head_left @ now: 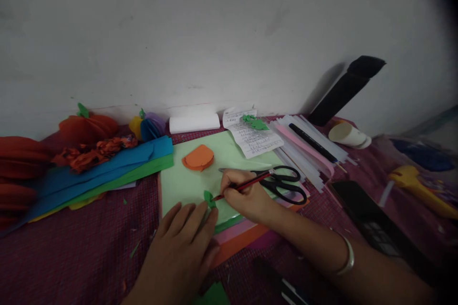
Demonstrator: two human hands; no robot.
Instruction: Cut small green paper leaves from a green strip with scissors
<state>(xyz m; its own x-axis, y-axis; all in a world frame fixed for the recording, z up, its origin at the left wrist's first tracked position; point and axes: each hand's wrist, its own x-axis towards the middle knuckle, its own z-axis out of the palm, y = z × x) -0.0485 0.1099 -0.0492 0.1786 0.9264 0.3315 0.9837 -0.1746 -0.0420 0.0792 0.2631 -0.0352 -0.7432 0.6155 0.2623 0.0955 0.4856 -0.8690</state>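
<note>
Head view: pencil tip on a small green cut-out

Head camera looks down on a table (89, 248) covered in a maroon cloth. The left hand (182, 243) lies flat, palm down, its fingers (200, 221) stretched out close together, with the fingertips at the lower edge of a small green paper piece (208, 198). That piece lies on a light green sheet (186, 181) in the middle of the table. The right hand (246, 198) pinches a red pencil (250, 184) between thumb and fingers, with the tip touching the green piece from the right. A silver bangle (348, 257) sits on the right wrist.

Black scissors (282, 182) lie just behind the right hand, partly on the same sheet. A folded orange paper shape (198, 157) rests further back on the sheet. Blue and green sheets (107, 167) are stacked to the left, with an orange paper pumpkin (88, 126) behind them by the wall. A handwritten note (254, 139) and a bundle of clear sticks (307, 145) lie to the right, and a yellow tool (418, 186) is well apart at the far right.
</note>
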